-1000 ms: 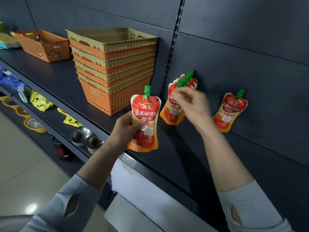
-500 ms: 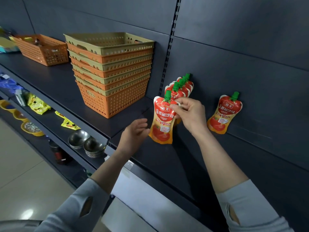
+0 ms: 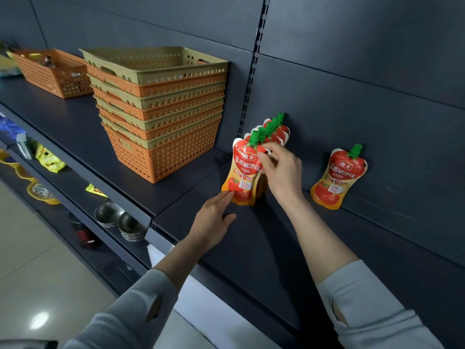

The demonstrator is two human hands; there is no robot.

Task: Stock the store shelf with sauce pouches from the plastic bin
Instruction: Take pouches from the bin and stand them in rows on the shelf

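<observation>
**Sauce pouch set upright at the front of the row**

A dark grey shelf (image 3: 75,127) runs along a dark back panel (image 3: 352,71), which is split by a slotted upright (image 3: 254,59). Pale glossy floor (image 3: 25,260) shows at lower left.

The front pouch (image 3: 242,172), red and orange with a green cap, stands on the shelf just right of the upright. It is at the head of a row of pouches (image 3: 275,132) that runs back to the panel. The right grip (image 3: 281,172) pinches its upper right edge between thumb and fingers. The left grip (image 3: 214,217) is released, its fingers straight, with the fingertips touching the pouch's lower left corner. A lone pouch (image 3: 337,177) leans against the panel, well apart to the right.

Left of the upright stands a stack of baskets (image 3: 161,109), nested in alternating olive and orange, close to the row of pouches but not touching it. Farther left an orange basket (image 3: 52,71) holds a few things too small to make out.

On the lower shelf (image 3: 83,195) lie yellow packets (image 3: 50,159), two upturned metal bowls (image 3: 120,217) and yellow dishes (image 3: 42,195).
</observation>
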